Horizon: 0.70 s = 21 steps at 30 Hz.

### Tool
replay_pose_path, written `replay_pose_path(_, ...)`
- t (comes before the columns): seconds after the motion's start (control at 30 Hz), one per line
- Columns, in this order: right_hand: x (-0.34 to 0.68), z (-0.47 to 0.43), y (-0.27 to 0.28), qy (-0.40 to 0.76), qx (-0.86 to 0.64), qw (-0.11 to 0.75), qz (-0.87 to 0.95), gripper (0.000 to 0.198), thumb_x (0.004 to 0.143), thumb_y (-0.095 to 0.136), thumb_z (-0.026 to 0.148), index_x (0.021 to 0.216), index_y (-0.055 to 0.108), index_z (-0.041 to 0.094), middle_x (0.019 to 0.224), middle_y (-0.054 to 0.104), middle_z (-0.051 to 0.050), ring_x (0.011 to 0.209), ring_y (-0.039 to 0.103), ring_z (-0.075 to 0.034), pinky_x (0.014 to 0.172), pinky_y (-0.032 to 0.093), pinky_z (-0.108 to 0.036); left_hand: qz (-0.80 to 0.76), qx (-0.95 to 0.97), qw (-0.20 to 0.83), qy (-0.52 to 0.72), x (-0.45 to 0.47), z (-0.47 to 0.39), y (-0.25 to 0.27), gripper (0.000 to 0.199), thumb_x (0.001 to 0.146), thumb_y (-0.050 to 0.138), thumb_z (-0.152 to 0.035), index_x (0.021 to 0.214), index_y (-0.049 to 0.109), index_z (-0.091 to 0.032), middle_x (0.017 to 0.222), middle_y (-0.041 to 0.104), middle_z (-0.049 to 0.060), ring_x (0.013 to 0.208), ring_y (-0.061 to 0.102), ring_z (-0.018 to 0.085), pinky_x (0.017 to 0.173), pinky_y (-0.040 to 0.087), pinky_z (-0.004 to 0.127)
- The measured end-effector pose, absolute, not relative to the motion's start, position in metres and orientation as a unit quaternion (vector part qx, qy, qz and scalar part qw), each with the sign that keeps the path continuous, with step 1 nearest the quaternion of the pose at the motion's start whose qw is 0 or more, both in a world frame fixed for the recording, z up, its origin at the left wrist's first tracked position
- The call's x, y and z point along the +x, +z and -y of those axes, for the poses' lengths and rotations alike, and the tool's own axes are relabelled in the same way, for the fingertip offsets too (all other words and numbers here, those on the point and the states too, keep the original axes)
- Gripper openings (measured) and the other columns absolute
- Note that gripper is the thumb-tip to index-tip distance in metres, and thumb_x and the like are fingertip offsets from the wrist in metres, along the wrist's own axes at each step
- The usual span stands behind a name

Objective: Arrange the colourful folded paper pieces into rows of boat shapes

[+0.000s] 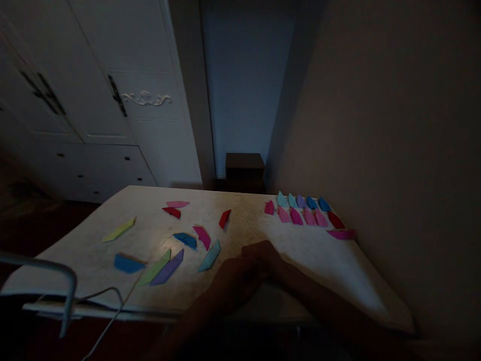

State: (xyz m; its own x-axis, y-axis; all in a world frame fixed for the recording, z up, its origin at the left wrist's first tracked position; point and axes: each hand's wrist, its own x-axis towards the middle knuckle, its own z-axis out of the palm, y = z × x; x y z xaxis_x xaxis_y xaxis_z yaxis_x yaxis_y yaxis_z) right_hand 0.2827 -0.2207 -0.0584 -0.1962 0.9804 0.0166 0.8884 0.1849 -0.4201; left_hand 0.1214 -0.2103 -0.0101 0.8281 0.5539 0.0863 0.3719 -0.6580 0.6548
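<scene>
My left hand [236,276] and my right hand [267,254] meet over the near middle of the table, fingers closed and pressed against each other. It is dark there, and whatever they hold, if anything, is hidden. Closest to my left hand lies a light blue folded paper piece [209,255]. Beyond it are a magenta folded paper piece [203,236], a blue one [185,240] and a red one [224,219]. Further left, a purple piece [168,267] lies beside a green piece [155,268].
Folded paper pieces stand in rows at the table's [319,271] far right, including a magenta one [341,234]. A blue piece [128,263] and a yellow one [120,229] lie left. A pale metal tube [69,281] and cable [112,316] cross the left edge. A wall rises right.
</scene>
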Motion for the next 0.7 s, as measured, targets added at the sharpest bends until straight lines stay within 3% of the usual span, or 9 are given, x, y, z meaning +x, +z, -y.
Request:
replay_pose_path(0.07, 0.280, 0.221, -0.054, 0.134, -0.609, 0.135, 0.770, 0.020, 0.082, 0.063, 0.032, 0.068, 0.064, 0.018, 0.063, 0.064, -0.001, 0.058, 0.056, -0.013, 0.052, 0.032, -0.023, -0.291, 0.865, 0.368, 0.176, 0.108, 0.208, -0.023, 0.020, 0.088, 0.051, -0.036, 0.085, 0.063, -0.020, 0.070, 0.065, 0.001, 0.060, 0.057, 0.014, 0.056, 0.035, 0.024)
replay_pose_path(0.17, 0.280, 0.225, -0.049, 0.107, -0.602, 0.159, 0.775, 0.031, 0.088, 0.051, 0.035, 0.064, 0.061, 0.018, 0.058, 0.061, -0.001, 0.052, 0.051, -0.011, 0.050, 0.023, -0.024, -0.328, 0.831, 0.396, 0.213, 0.092, 0.204, -0.035, 0.018, 0.086, 0.052, -0.035, 0.081, 0.061, -0.020, 0.064, 0.061, -0.001, 0.056, 0.053, 0.013, 0.054, 0.034, 0.023)
replay_pose_path(0.4, 0.278, 0.225, -0.044, 0.150, -0.612, 0.227, 0.743, 0.036, 0.091, 0.046, 0.039, 0.063, 0.055, 0.019, 0.059, 0.056, 0.001, 0.054, 0.049, -0.012, 0.053, 0.027, -0.024, -0.396, 0.755, 0.430, 0.298, 0.066, 0.202, -0.037, 0.026, 0.083, 0.055, -0.042, 0.070, 0.053, -0.019, 0.058, 0.053, -0.003, 0.054, 0.050, 0.012, 0.052, 0.034, 0.023)
replay_pose_path(0.53, 0.276, 0.224, -0.043, 0.208, -0.628, 0.308, 0.684, 0.021, 0.089, 0.050, 0.039, 0.094, 0.058, 0.020, 0.062, 0.055, 0.004, 0.056, 0.051, -0.013, 0.054, 0.034, -0.024, -0.394, 0.740, 0.448, 0.310, 0.066, 0.204, -0.037, 0.027, 0.080, 0.056, -0.042, 0.068, 0.052, -0.019, 0.057, 0.051, -0.004, 0.053, 0.048, 0.012, 0.051, 0.033, 0.023)
replay_pose_path(0.6, 0.276, 0.222, -0.043, 0.226, -0.619, 0.327, 0.678, 0.028, 0.088, 0.052, 0.036, 0.111, 0.054, 0.020, 0.066, 0.056, 0.004, 0.058, 0.052, -0.013, 0.055, 0.038, -0.024, -0.387, 0.735, 0.462, 0.310, 0.067, 0.202, -0.037, 0.027, 0.080, 0.057, -0.042, 0.067, 0.051, -0.019, 0.057, 0.049, -0.004, 0.053, 0.046, 0.011, 0.052, 0.032, 0.023)
replay_pose_path(0.7, 0.275, 0.214, -0.041, 0.221, -0.596, 0.331, 0.697, 0.035, 0.088, 0.053, 0.033, 0.121, 0.049, 0.021, 0.081, 0.060, 0.001, 0.059, 0.053, -0.012, 0.057, 0.042, -0.025, -0.381, 0.712, 0.494, 0.323, 0.066, 0.197, -0.036, 0.029, 0.077, 0.059, -0.044, 0.067, 0.049, -0.019, 0.057, 0.046, -0.005, 0.054, 0.044, 0.011, 0.052, 0.031, 0.022)
